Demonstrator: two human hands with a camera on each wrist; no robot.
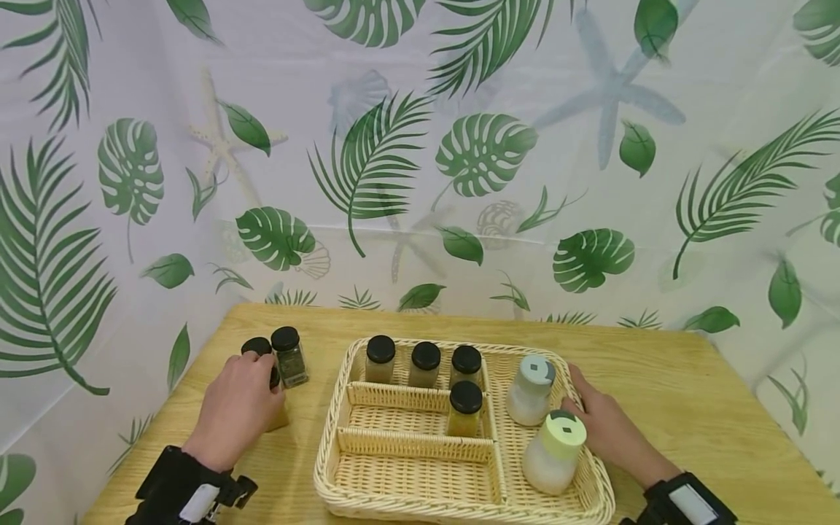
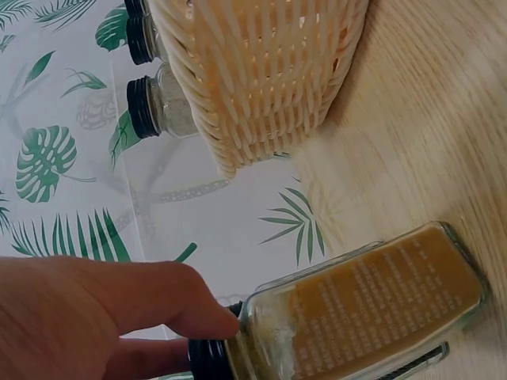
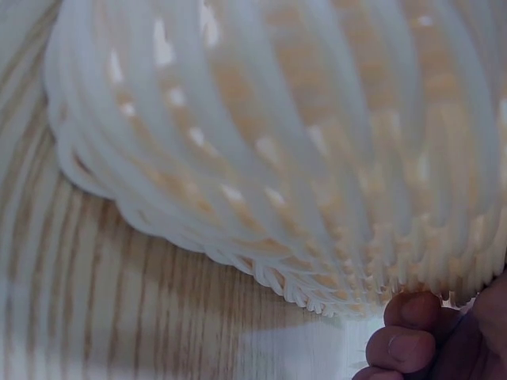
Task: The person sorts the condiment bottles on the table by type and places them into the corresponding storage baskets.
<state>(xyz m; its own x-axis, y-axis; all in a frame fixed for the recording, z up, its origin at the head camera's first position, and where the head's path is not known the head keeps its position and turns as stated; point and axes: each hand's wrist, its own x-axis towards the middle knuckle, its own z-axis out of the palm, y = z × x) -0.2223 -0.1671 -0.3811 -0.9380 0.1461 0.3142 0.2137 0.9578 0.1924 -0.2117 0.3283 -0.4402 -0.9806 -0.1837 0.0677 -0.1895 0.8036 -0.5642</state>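
On the left of the table my left hand (image 1: 239, 405) pinches a square glass spice jar (image 2: 380, 309) by its black lid. Brownish-yellow powder fills most of this jar. Just beyond that hand stand a dark spice jar (image 1: 290, 357) and another black-lidded jar (image 1: 256, 345), partly covered by the fingers. A divided wicker basket (image 1: 420, 467) sits in the middle, its right rim gripped by my right hand (image 1: 607, 423). In the right wrist view, curled fingers (image 3: 412, 348) touch the basket's woven side.
Three black-lidded jars (image 1: 425, 364) line the basket's back compartment. A yellow spice jar (image 1: 464, 419) stands at the right of the middle one. The right compartment holds a grey-lidded shaker (image 1: 530, 394) and a green-lidded shaker (image 1: 554, 452). A leaf-patterned cloth (image 1: 407, 146) hangs behind the table.
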